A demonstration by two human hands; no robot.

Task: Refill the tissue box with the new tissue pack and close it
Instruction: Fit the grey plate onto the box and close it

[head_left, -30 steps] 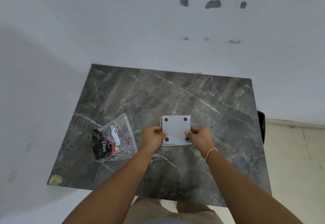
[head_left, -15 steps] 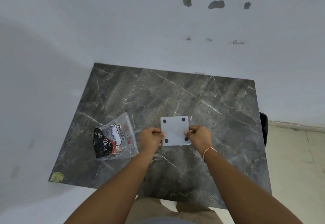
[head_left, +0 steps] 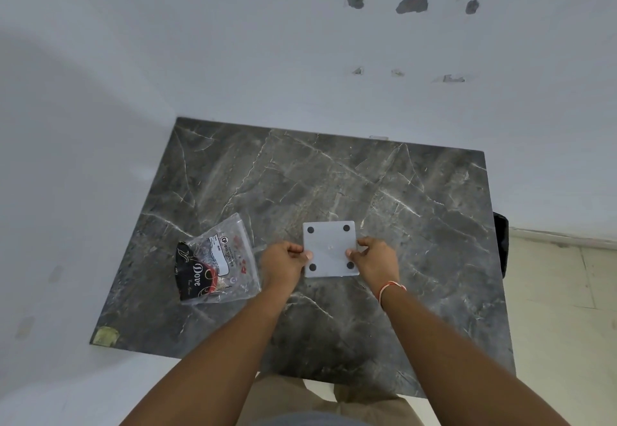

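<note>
The box (head_left: 330, 249) is seen upside down near the middle front of the table (head_left: 334, 185), its pale grey base turned up with four dark round feet at the corners. It is gripped from both sides: the left hand (head_left: 283, 263) is curled against the left edge, the right hand (head_left: 377, 260) against the right edge. On each hand the fingers are pressed together, thumbs laid on the base, the rest tucked down the sides, so the box is pinched between them. Whether it is lifted or resting on the table cannot be told.

The tissue pack (head_left: 218, 260), a clear crinkled wrapper with a dark printed end, is lying to the left of the box, just beside the left hand and untouched.

The box is judged stiff, smooth and light, likely plastic, and a little slippery; a grip low on opposite side walls is advised while the base panel is worked. The base looks seated, though whether it is fully latched cannot be told. The pack is judged soft and squashy, its film slick, and is best taken across its middle.
</note>
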